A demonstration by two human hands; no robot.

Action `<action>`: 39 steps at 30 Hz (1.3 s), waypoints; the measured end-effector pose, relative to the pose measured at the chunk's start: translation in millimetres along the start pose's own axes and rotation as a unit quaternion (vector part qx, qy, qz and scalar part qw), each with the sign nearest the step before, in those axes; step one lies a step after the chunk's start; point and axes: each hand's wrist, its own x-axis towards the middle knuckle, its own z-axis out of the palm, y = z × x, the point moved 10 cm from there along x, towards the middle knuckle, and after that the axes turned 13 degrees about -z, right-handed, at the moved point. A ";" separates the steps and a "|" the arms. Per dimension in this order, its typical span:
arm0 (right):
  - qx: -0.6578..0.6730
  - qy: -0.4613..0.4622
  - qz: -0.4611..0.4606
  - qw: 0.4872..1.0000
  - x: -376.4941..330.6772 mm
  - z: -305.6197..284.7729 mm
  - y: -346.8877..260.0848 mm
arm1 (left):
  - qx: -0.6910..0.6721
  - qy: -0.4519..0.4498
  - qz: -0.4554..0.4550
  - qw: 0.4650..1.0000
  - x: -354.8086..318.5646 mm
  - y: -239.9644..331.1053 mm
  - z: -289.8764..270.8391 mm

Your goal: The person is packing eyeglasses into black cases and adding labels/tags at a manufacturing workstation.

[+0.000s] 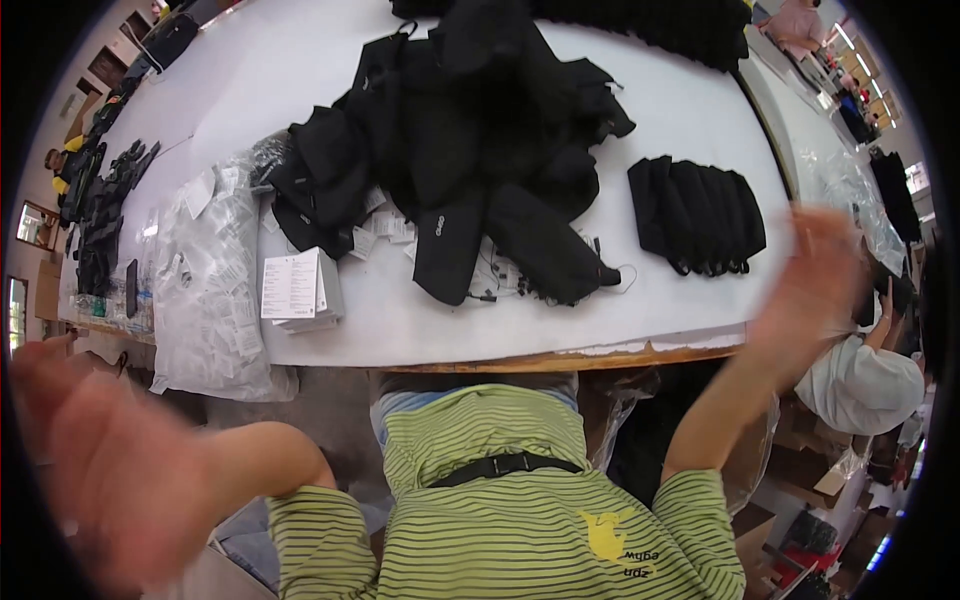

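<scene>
My left hand (125, 465) is raised off the table's near left side, close to the camera. Motion smears its fingers, so I cannot tell how they are held. Over the table's right edge is my right hand (815, 275), also blurred, with its fingers stretched out and nothing visible in them. A large heap of black fabric pouches (450, 160) covers the middle of the table. To the right of it, several black pouches (697, 215) lie in a neat overlapping row. A stack of white printed cards (295, 288) stands near the front edge, left of the heap.
A clear plastic bag (210, 290) full of white tags hangs over the white table's (380, 340) front left edge. Loose tags (380, 228) lie under the heap. More black goods (660, 25) line the far side. A person in a pale top (860, 385) is at the right.
</scene>
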 end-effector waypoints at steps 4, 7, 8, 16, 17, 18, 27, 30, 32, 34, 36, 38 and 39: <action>-0.369 -0.429 0.048 0.823 -144.9 49.7 110.8 | 0.186 -0.124 -0.083 0.971 -1.3 -72.3 114.8; -0.409 -0.455 0.058 0.789 -178.2 44.6 125.8 | 0.158 -0.172 -0.148 0.961 -48.0 -123.6 137.7; -0.400 -0.453 0.089 0.792 -181.6 44.5 129.0 | 0.145 -0.177 -0.172 0.958 -57.6 -133.3 142.3; -0.419 -0.442 0.058 0.791 -176.1 49.8 127.5 | 0.151 -0.253 -0.135 0.946 -73.5 -159.3 194.2; -0.397 -0.448 0.072 0.798 -174.4 55.4 123.8 | 0.156 -0.244 -0.128 0.949 -72.9 -159.0 196.2; -0.374 -0.453 0.086 0.805 -174.3 61.1 120.5 | 0.161 -0.236 -0.121 0.951 -72.1 -158.8 197.0; -0.277 -0.352 -0.015 0.894 -172.4 68.8 36.7 | 0.281 -0.128 -0.043 0.950 -89.3 -146.0 181.7; -0.127 -0.275 0.189 0.934 -172.3 59.5 45.0 | 0.054 -0.072 -0.156 0.984 -88.7 -160.5 162.6; -0.085 -0.314 0.259 0.909 -184.4 61.9 51.1 | -0.165 -0.136 -0.368 0.905 -107.0 -199.0 170.3; -0.168 -0.317 0.230 0.905 -182.6 65.9 44.0 | -0.186 -0.118 -0.450 0.865 -117.5 -216.9 171.3; -0.236 -0.375 0.146 0.885 -172.6 71.2 28.4 | -0.205 -0.092 -0.523 0.822 -134.4 -226.3 175.0; -0.264 -0.533 0.053 0.802 -176.3 100.2 5.0 | -0.249 -0.068 -0.563 0.785 -145.2 -229.1 181.0; -0.250 -0.554 0.050 0.793 -184.4 98.0 4.0 | -0.287 -0.033 -0.604 0.743 -155.3 -232.5 183.3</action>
